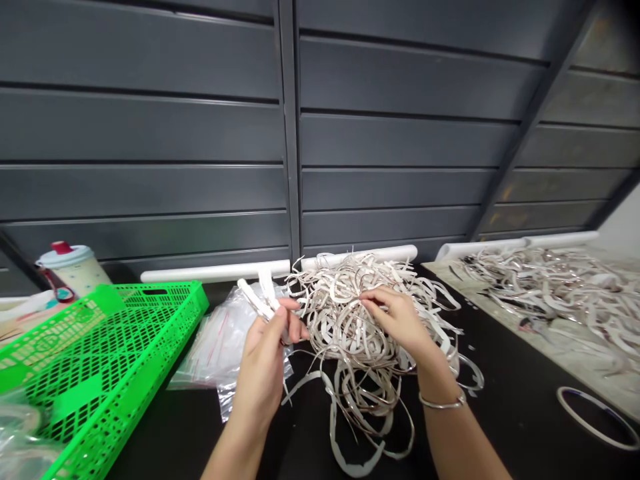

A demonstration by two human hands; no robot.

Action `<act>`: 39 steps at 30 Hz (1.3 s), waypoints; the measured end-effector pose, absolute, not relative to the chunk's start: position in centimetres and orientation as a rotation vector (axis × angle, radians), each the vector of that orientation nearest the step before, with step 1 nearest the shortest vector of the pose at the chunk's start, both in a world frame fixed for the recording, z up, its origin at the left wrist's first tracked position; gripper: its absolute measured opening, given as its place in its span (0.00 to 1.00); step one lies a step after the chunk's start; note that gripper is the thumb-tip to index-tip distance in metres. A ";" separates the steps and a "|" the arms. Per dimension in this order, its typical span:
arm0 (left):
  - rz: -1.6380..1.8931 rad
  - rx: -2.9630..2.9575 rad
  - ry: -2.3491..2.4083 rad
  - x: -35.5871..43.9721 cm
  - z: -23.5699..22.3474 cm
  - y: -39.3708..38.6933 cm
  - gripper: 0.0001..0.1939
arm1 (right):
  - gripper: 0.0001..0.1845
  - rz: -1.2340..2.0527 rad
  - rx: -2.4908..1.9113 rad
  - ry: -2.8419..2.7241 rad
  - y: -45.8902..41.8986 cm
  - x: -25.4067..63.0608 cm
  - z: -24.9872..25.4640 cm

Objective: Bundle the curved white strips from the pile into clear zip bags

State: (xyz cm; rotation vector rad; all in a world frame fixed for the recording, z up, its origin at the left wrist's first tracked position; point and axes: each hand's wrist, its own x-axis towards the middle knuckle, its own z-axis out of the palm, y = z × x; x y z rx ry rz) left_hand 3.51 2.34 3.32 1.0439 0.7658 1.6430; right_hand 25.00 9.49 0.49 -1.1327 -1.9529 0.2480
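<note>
My left hand (274,340) is closed around a few white strips (257,297), whose ends stick up past the thumb. Ahead and to the right lies a big tangled heap of white and brownish strips (350,327) on the black table. At the heap's right side, the thumb and fingertips of my right hand (397,317) pinch together against the strips; which strand they grip is too small to make out. Clear plastic zip bags (220,347) lie beneath and left of my left hand.
A green plastic basket (115,360) stands at the left, with a lidded cup (75,270) behind it. White rolls (215,273) lie along the grey panel wall. Another strip pile (565,287) spreads at the right, near a white ring (597,417) on the table.
</note>
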 end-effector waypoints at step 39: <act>1.592 1.014 0.714 5.4 2.2 2.3 0.13 | 0.07 1.939 -0.327 -0.516 5.1 18.7 0.7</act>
